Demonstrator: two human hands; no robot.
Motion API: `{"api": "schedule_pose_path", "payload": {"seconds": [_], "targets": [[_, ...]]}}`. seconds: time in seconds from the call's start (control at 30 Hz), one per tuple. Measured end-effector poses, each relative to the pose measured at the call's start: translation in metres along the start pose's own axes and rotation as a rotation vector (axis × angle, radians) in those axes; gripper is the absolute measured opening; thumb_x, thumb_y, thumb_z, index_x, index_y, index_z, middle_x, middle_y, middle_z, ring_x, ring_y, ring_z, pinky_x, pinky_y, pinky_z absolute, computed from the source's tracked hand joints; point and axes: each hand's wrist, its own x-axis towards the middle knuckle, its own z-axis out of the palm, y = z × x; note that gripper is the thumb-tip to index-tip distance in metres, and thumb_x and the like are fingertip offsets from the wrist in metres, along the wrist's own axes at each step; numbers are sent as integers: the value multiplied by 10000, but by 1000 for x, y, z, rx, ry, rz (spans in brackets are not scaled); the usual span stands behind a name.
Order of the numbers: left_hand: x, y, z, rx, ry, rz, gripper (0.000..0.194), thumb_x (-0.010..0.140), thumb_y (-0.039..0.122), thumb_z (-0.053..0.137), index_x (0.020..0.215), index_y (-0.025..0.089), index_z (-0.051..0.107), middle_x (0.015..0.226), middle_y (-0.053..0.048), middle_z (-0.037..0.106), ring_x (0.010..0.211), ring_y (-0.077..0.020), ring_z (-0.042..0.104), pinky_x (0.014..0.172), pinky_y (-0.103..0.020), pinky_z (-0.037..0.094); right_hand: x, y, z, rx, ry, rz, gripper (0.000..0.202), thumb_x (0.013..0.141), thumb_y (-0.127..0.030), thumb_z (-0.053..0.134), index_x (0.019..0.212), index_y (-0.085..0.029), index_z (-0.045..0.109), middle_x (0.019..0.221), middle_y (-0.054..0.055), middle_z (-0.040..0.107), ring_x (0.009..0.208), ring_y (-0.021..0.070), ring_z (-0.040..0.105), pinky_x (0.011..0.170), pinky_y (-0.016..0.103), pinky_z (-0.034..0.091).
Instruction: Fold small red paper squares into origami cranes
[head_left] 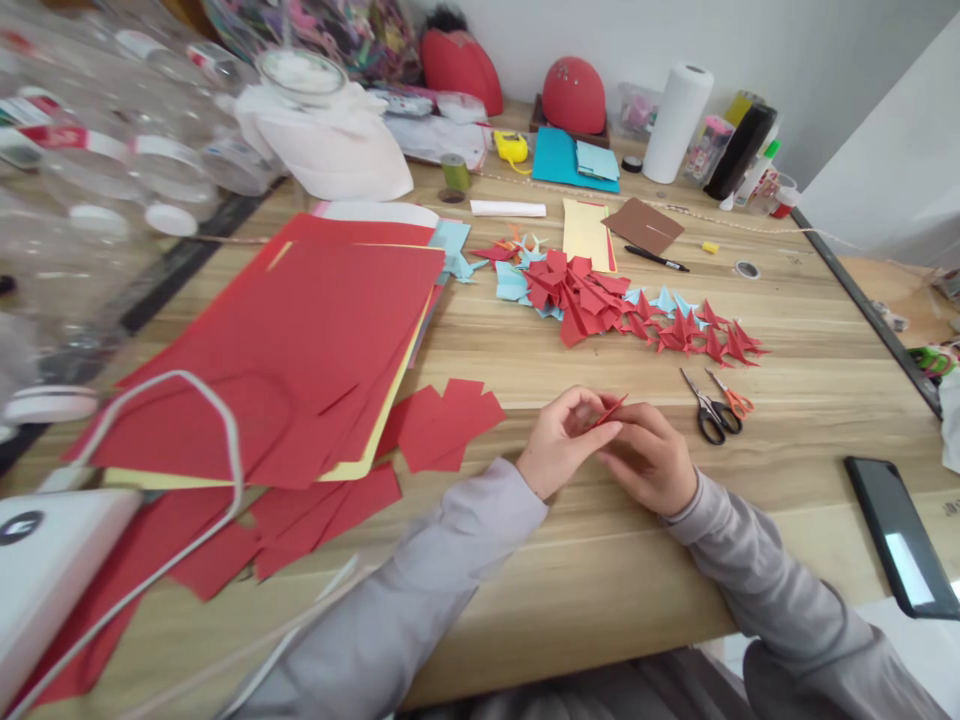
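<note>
A small folded piece of red paper (611, 410) is held between both hands over the wooden table (555, 590). My left hand (566, 440) pinches it from the left, and my right hand (652, 455) has its fingers closed on it from the right. Beyond my hands lies a pile of folded red paper pieces (577, 295) with some light blue ones. Cut red paper squares (450, 425) rest left of my left hand. Black scissors (709, 410) and small orange-handled scissors (735, 395) lie to the right of my right hand.
Large red sheets (322, 340) are stacked at left, near a white device (60, 580) with a cable. Plastic bottles (97, 160) crowd the far left. A phone (904, 535) lies at right; a white roll (679, 120) stands at the back.
</note>
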Motion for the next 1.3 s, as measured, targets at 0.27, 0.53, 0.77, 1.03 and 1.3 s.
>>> {"api": "schedule_pose_path", "payload": {"seconds": [0.27,0.53,0.77,1.03,1.3], "targets": [[0,-6,-5,25,33,-128,257,688,368,681,720,164,527,611,45,519,556,-77,484,544,-200,421,1,7,-3,166,273,393,144,825,-258,585,951,-195,611,854,55,626,776,159,593,658,282,488],[-1,1,-3,331,-6,42,143,734,298,628,740,160,664,743,-23,654,714,-136,581,692,-254,466,2,6,-4,265,127,426,150,844,-297,562,779,-184,635,686,17,603,631,126,537,608,265,442],[0,-6,-4,383,32,96,95,675,222,681,739,156,707,751,-55,708,703,-162,622,670,-283,504,-2,9,1,243,142,487,138,811,-317,606,800,-187,652,703,29,652,616,132,566,588,264,472],[2,-2,-2,272,218,-15,179,562,201,757,708,135,678,581,3,641,539,-123,575,531,-256,504,4,8,-2,429,193,644,286,790,-443,603,736,-168,660,576,14,618,525,119,551,511,245,476],[4,0,-5,286,262,28,317,571,217,759,864,136,670,761,-38,687,689,-152,621,652,-279,518,1,9,4,429,87,601,253,707,-374,708,852,-167,696,661,38,693,522,124,594,514,251,509]]}}
